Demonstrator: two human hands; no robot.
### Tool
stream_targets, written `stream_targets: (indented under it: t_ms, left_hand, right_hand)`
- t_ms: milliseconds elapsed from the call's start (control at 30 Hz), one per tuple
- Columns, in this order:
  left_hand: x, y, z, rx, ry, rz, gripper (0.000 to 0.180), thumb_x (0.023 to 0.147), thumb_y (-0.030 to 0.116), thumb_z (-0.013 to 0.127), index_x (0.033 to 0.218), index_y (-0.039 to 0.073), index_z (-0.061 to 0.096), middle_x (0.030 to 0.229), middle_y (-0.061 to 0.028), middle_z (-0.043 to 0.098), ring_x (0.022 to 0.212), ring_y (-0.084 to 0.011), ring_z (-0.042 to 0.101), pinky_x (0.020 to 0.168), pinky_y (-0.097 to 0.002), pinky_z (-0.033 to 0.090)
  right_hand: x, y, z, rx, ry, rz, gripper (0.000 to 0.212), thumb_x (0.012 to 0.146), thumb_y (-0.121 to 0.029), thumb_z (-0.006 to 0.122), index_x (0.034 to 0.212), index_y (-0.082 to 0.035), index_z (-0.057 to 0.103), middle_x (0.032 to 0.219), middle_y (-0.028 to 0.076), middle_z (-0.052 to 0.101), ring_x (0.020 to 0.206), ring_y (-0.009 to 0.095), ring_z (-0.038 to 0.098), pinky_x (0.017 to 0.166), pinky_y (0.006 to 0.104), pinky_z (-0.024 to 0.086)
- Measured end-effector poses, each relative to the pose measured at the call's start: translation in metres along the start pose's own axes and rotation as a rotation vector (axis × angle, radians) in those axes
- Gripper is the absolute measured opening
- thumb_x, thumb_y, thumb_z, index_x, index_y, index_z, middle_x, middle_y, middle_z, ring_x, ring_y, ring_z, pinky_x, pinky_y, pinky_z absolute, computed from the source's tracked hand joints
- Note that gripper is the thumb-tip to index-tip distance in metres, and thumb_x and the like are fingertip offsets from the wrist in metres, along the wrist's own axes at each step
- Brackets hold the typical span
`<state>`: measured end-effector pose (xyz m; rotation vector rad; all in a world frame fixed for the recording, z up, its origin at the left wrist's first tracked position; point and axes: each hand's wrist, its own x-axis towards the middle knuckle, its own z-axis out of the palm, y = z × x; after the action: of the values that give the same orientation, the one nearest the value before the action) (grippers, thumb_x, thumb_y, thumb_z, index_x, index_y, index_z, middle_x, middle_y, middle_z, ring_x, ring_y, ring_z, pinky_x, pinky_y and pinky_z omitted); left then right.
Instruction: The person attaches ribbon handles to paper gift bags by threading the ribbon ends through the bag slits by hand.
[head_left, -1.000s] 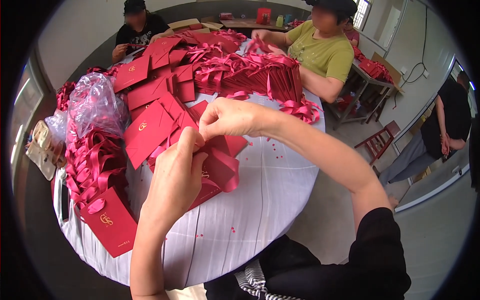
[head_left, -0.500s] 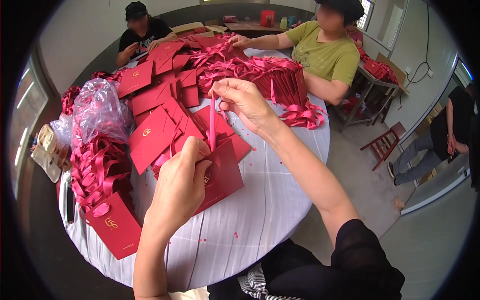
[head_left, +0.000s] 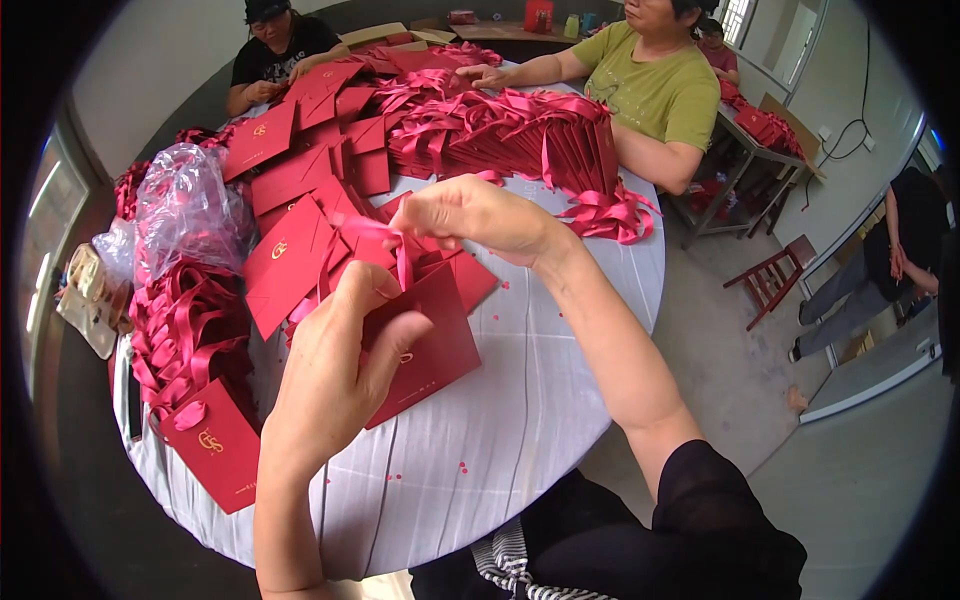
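Observation:
A red paper gift bag [head_left: 440,345] with gold print is held tilted over the near middle of the white-covered table. My left hand [head_left: 325,370] grips its upper left edge, thumb lying over the front; the other fingers are partly hidden. From the bag's top rises a pink-red ribbon [head_left: 404,262]. Just above the bag, my right hand [head_left: 490,215] pinches this ribbon, with a loose length trailing to the left of the fingertips. Beyond my hands lie several flat red bags [head_left: 282,262], one over another.
At left, ribboned bags [head_left: 190,325] sit beside clear plastic wrapping [head_left: 190,205]; one bag [head_left: 212,445] lies nearest me. A tight row of bags [head_left: 520,140] fills the far right. Two people work across the round table [head_left: 540,400]. A wooden stool [head_left: 770,278] stands on the floor.
My right hand has come lower and closer to the bag, and the ribbon, taut before, now bends loosely. My left thumb has spread away from the index finger.

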<state>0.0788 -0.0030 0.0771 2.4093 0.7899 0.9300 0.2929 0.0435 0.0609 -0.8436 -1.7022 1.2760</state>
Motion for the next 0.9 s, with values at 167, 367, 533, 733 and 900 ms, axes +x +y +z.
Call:
stream_targets:
  t_ms: [167,367,533,733,900]
  left_hand:
    - [0.001,0.006,0.004,0.074,0.003,-0.005,0.043,0.070,0.008,0.077,0.100,-0.001,0.048,0.093,-0.0160,0.060,0.083,-0.0299,0.064,0.071,-0.0330,0.049]
    - [0.001,0.006,0.006,0.041,0.011,-0.085,0.026,0.077,-0.002,0.063,0.096,-0.001,0.046,0.084,-0.0176,0.060,0.074,-0.0310,0.063,0.064,-0.0362,0.049]
    - [0.001,0.002,0.009,0.037,0.022,-0.069,0.019,0.081,-0.003,0.059,0.094,-0.001,0.045,0.080,-0.0168,0.059,0.067,-0.0315,0.061,0.059,-0.0371,0.046]
    - [0.001,-0.002,0.010,0.027,0.066,-0.032,0.016,0.082,-0.004,0.056,0.093,0.000,0.045,0.079,-0.0167,0.058,0.065,-0.0323,0.060,0.057,-0.0370,0.045]
    - [0.001,-0.003,0.010,0.022,0.060,-0.025,0.015,0.083,-0.005,0.056,0.092,0.000,0.045,0.078,-0.0164,0.058,0.065,-0.0319,0.060,0.056,-0.0370,0.045]
  right_hand:
    - [-0.005,0.001,0.009,0.131,-0.009,0.014,0.024,0.078,-0.013,0.072,0.097,-0.003,0.061,0.094,0.000,0.060,0.090,0.008,0.055,0.084,0.0241,0.043]
    - [-0.008,0.001,0.007,0.265,-0.005,-0.031,0.021,0.079,-0.013,0.072,0.091,-0.004,0.058,0.089,0.001,0.059,0.082,0.009,0.057,0.080,0.0243,0.045]
    - [-0.012,0.000,0.001,0.286,-0.065,-0.060,0.022,0.078,-0.011,0.071,0.092,-0.003,0.056,0.092,0.005,0.061,0.084,0.013,0.060,0.079,0.0252,0.047]
    - [-0.015,-0.003,-0.003,0.118,-0.115,-0.007,0.022,0.074,0.000,0.070,0.095,-0.001,0.061,0.090,0.005,0.063,0.087,0.014,0.061,0.083,0.0282,0.048]
    - [-0.013,-0.005,0.007,-0.064,0.070,-0.096,0.011,0.076,-0.003,0.071,0.084,-0.001,0.064,0.081,0.004,0.065,0.077,0.010,0.060,0.074,0.0247,0.048]
